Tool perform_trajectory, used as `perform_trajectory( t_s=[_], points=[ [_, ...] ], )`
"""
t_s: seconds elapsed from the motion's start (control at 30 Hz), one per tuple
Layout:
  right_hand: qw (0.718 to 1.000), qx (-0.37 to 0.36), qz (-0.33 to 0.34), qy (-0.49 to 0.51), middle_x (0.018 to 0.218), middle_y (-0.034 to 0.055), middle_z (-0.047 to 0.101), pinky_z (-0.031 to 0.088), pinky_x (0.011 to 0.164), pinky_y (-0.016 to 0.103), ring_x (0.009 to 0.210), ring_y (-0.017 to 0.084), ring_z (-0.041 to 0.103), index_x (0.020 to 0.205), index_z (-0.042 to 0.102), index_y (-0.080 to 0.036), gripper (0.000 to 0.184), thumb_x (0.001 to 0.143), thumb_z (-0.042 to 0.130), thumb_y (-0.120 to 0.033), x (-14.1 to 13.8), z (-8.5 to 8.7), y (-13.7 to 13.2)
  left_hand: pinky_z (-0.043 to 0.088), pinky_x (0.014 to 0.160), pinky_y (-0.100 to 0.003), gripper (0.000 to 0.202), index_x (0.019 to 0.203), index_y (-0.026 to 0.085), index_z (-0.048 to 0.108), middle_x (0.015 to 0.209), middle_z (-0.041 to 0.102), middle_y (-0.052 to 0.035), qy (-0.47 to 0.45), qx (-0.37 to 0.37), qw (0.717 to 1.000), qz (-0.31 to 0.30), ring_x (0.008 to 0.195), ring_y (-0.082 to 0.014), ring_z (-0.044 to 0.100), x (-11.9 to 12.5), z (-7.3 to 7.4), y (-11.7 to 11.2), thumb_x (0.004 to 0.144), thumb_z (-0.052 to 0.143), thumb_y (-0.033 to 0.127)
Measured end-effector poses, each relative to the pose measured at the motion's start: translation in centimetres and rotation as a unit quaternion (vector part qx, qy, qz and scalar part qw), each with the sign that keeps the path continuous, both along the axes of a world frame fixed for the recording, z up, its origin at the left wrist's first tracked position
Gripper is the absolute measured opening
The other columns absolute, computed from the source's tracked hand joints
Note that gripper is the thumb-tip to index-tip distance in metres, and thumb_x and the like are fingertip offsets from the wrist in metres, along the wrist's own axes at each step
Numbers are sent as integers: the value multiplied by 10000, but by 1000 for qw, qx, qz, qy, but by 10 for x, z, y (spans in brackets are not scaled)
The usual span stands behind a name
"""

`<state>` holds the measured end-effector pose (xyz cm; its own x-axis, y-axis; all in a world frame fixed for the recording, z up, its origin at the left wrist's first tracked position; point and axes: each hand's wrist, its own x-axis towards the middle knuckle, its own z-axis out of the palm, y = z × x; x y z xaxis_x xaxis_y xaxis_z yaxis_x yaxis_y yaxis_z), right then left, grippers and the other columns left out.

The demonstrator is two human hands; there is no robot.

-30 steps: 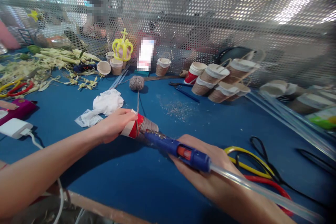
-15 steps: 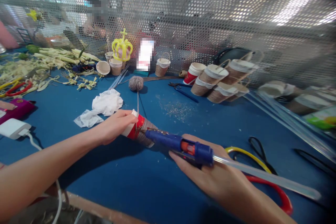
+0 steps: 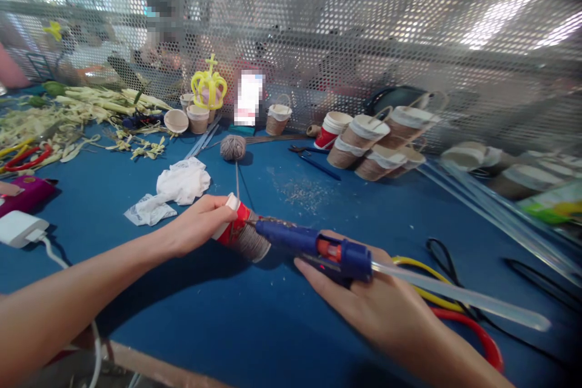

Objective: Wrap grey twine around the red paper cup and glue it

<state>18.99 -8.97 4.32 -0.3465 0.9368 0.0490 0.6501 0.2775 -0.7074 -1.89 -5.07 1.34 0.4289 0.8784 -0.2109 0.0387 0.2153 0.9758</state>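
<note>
My left hand [image 3: 204, 223] is closed round the rim end of a red and white paper cup [image 3: 240, 216], tilted on its side. Grey-brown yarn is wound round the cup's lower part, and a strand runs back to a yarn ball [image 3: 233, 148]. In my right hand [image 3: 364, 300] is a blue hot glue gun [image 3: 313, 244] with a long clear glue stick [image 3: 464, 296] sticking out of its rear. Its nozzle points at the cup beside the wound yarn; whether it touches I cannot tell. My right fingers are partly hidden behind the gun.
Crumpled white tissue [image 3: 184, 180] lies beyond my left arm. Yarn-wrapped cups [image 3: 364, 133], pliers [image 3: 318, 163] and clear glue sticks [image 3: 495, 218] sit at the back right. Red and yellow scissors handles [image 3: 482, 333] lie under my right wrist. A perforated metal screen [image 3: 300, 18] stands behind.
The glue gun's nozzle has shifted slightly up and right along the cup. The cup has turned a little in my left hand. The whole view has shifted slightly.
</note>
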Motion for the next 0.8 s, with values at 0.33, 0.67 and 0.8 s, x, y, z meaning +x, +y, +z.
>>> perform_trajectory(
  t_s=[0.33,0.67,0.8],
  points=[
    [994,82,4,-70,498,6,567,416,406,239,430,140,511,634,575,-228,133,737,491,-231,-1,1,1,416,655,-223,260,784,163,662,776,678,-8,30,66,997,-20,706,-143,580,-2,0,1,766,416,249],
    [975,189,41,-111,496,-8,574,420,411,218,408,124,517,674,603,-230,190,775,451,-176,0,5,3,414,689,-236,294,869,123,637,782,649,-12,68,108,991,-37,750,-151,563,-3,2,-1,761,368,170],
    [970,198,57,-125,416,-15,513,387,408,233,392,131,488,687,616,-236,224,796,420,-241,7,1,4,407,672,-223,309,876,126,641,793,646,-15,80,128,988,-43,731,-142,554,-3,2,-2,784,356,203]
  ],
)
